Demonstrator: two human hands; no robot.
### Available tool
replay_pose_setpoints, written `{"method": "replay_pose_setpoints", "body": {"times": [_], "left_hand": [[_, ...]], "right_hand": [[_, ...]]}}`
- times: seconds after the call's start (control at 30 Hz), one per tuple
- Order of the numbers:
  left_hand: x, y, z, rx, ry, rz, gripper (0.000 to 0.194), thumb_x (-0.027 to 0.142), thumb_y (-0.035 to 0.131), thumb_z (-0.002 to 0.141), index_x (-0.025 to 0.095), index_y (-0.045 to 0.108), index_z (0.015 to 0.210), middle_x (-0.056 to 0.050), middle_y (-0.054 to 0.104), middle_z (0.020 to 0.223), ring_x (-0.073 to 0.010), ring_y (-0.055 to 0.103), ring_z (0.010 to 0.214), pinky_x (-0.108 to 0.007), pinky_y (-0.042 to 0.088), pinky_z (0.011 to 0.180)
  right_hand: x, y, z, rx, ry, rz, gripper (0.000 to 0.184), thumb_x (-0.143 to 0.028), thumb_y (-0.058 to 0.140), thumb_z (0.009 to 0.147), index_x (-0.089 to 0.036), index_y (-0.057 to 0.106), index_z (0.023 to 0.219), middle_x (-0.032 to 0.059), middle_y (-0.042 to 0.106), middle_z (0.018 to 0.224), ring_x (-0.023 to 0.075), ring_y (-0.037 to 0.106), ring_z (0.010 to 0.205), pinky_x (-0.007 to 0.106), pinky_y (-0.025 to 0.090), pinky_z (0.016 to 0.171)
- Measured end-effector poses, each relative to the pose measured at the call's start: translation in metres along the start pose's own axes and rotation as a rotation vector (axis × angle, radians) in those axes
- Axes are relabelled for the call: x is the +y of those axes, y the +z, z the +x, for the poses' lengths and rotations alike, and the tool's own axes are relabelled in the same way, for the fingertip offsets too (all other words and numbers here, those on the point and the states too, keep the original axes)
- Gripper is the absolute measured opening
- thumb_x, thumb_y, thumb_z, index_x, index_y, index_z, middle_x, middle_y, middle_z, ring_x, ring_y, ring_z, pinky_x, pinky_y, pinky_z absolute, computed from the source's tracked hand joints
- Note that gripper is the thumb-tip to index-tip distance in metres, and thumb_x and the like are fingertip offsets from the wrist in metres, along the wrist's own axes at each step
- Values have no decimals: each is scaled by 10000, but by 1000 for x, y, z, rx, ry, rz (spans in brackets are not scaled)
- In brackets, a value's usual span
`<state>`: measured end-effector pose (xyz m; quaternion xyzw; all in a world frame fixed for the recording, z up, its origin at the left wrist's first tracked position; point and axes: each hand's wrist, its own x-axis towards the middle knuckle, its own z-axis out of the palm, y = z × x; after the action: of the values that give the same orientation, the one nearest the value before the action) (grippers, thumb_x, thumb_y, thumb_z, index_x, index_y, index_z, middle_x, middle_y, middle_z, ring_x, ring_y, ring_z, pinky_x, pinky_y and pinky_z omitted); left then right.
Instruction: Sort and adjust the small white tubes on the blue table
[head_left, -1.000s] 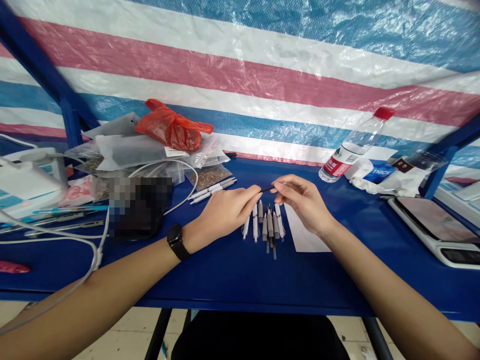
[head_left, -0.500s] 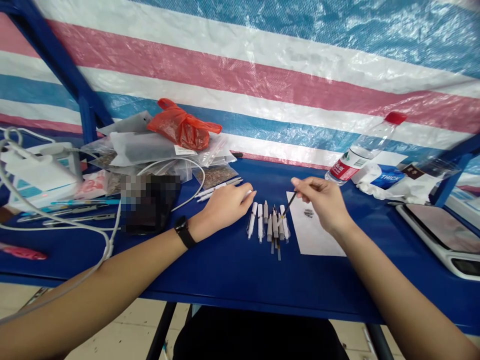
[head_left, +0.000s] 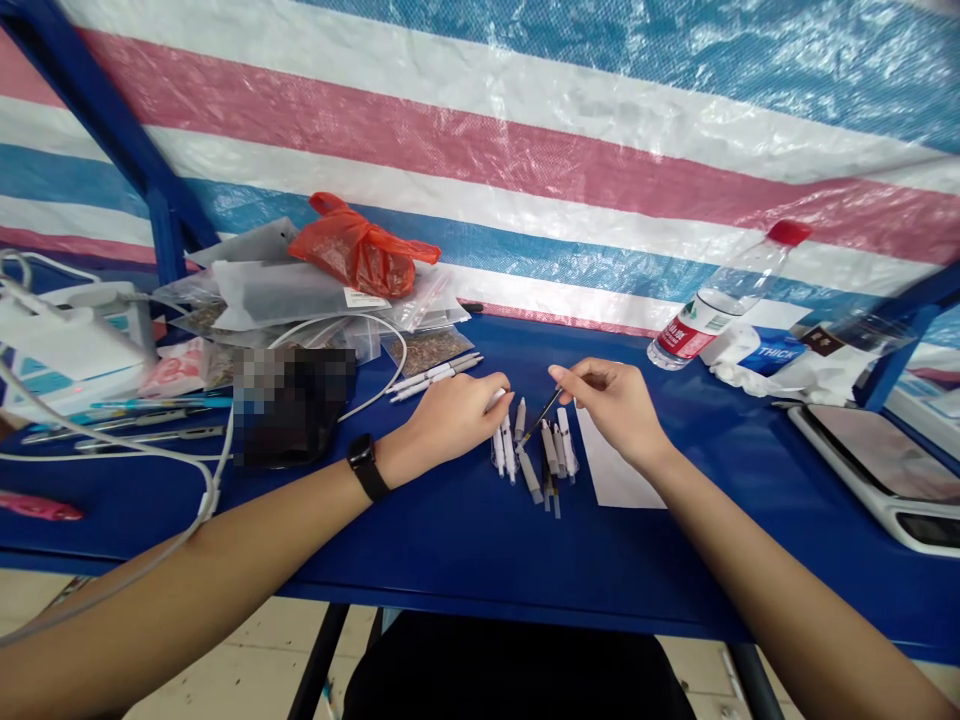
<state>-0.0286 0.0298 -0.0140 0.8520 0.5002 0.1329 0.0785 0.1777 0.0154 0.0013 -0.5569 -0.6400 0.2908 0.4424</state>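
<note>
My left hand [head_left: 466,410], a dark watch on its wrist, is closed with a white pen barrel [head_left: 495,400] showing at its fingertips. Between thumb and fingers, my right hand [head_left: 604,396] pinches a thin dark pen refill [head_left: 541,412] that slants down to the left. Its lower end is over the pen parts. These lie between the hands: white pen barrels [head_left: 508,455], several grey barrel pieces [head_left: 549,448] and refills with clear ends [head_left: 556,500]. One grey piece [head_left: 530,476] lies tilted in front. White paper [head_left: 622,475] is partly hidden under my right hand.
Assembled white pens [head_left: 435,376] lie behind my left hand. Plastic bags, a red bag [head_left: 360,250] and a dark pouch [head_left: 300,415] are at left, with cables [head_left: 169,455]. A water bottle [head_left: 694,325] and a scale [head_left: 877,470] stand at right.
My right hand has moved left with the refill, toward the left side of the pen parts. One grey barrel piece has shifted and now lies tilted. The left hand is nearly still.
</note>
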Motion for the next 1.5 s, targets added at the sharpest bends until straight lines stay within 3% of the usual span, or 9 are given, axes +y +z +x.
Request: {"method": "replay_pose_setpoints", "body": {"times": [0.3,0.47,0.6,0.77,0.87,1.0,1.1,1.27,1.5], "left_hand": [[0,-3,0,-49,2,-57,274,316,452,1012,217,688,1110,-16,713,683,-219,652,631,-293,345,554],[1,-4,-1,-68,2,-62,255,307,465,1008,216,692,1079,-12,714,692,-209,650,639,-291,300,530],[3,-5,-3,-54,-7,-45,279,322,458,1018,203,697,1101,-31,719,777,-224,664,705,-304,365,567],[3,1,-4,123,157,-7,344,362,484,1016,152,710,1166,-125,695,1113,-293,646,1065,-394,504,858],[-1,5,-4,110,299,-30,351,321,461,1029,153,699,1224,-130,685,1246,-300,595,1191,-457,464,1021],[-5,7,-2,44,313,-97,359,328,435,1051,177,683,1263,-100,702,1303,-287,582,1235,-481,442,1052],[-7,8,0,22,299,-116,339,332,463,1041,185,694,1240,-90,706,1314,-284,588,1237,-477,436,1052],[-8,8,2,13,289,-123,351,341,467,1040,188,697,1257,-93,709,1314,-290,597,1230,-474,434,1042],[-9,9,5,18,283,-142,261,291,571,1009,219,764,1169,-76,746,1236,-282,634,1187,-465,449,1027]], "right_hand": [[-8,-13,0,-26,6,-36,540,-674,734,783,-224,558,540,-3,534,533,144,445,527,321,365,562],[-8,-15,0,-236,-20,-175,617,-756,709,760,-213,523,533,-18,454,530,127,374,519,307,288,516],[-5,-9,-2,-297,-60,-235,618,-752,625,841,-205,523,572,-23,455,537,125,375,531,297,280,517],[-10,-20,-6,-427,-94,-235,536,-677,665,853,-199,559,635,-31,489,573,119,410,540,274,306,520],[-17,-25,-14,-621,-88,-231,417,-521,791,800,-198,571,655,-36,545,596,115,465,546,255,325,515],[-24,-17,-27,-749,-213,-434,392,-341,869,746,-192,527,626,-40,573,632,113,508,574,247,317,534],[-25,-8,-29,-762,-278,-539,354,-282,887,732,-188,555,653,-43,569,641,118,511,597,248,321,559],[-21,-5,-27,-740,-315,-514,347,-249,902,723,-203,710,1008,-55,572,679,142,554,634,254,362,600],[-16,-6,-29,-733,-431,-473,248,-243,893,741,-209,752,941,24,694,900,199,646,847,302,462,766]]}}
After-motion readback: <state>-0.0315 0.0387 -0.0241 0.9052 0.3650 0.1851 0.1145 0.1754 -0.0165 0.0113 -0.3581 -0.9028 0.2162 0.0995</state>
